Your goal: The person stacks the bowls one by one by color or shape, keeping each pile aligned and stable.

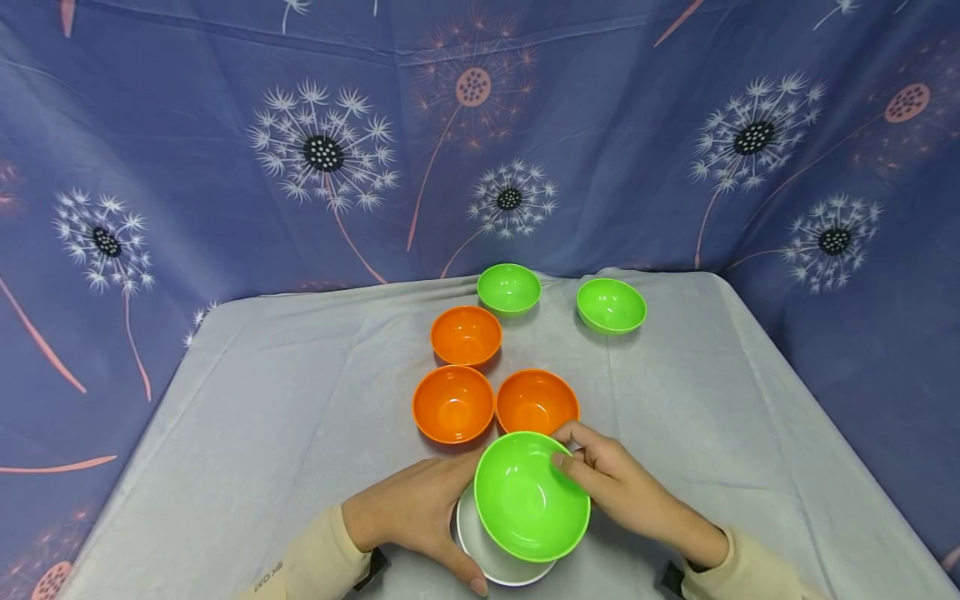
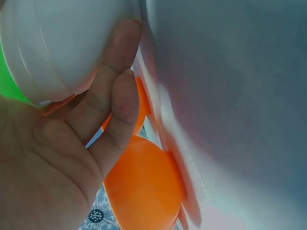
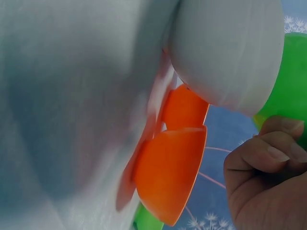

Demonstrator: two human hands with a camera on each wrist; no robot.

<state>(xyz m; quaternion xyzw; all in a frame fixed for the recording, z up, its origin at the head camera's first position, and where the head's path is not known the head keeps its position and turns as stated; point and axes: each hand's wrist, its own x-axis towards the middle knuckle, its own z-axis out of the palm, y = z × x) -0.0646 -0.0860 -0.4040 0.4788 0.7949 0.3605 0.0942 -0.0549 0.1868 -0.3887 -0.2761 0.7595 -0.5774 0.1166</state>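
Note:
A green bowl (image 1: pixel 532 500) is tilted over a white bowl (image 1: pixel 480 542) near the table's front, covering most of its opening in the head view. My right hand (image 1: pixel 622 482) pinches the green bowl's right rim, thumb inside and fingers curled beneath. Around the left side of the white bowl, my left hand (image 1: pixel 420 508) spreads its grip, thumb at the near side and fingers at the far side. In the left wrist view, two of its fingertips lie along the white wall (image 2: pixel 67 43). Seen from the right wrist, the green bowl (image 3: pixel 295 76) overlaps the white bowl's rim.
Just beyond the hands stand two orange bowls (image 1: pixel 453 404) side by side, with a third orange bowl (image 1: pixel 466 336) behind. Farther back are a green bowl (image 1: pixel 509 289) and another green bowl (image 1: pixel 611 307). A grey cloth (image 1: pixel 300 400) covers the table; a patterned blue curtain (image 1: pixel 600 125) hangs behind.

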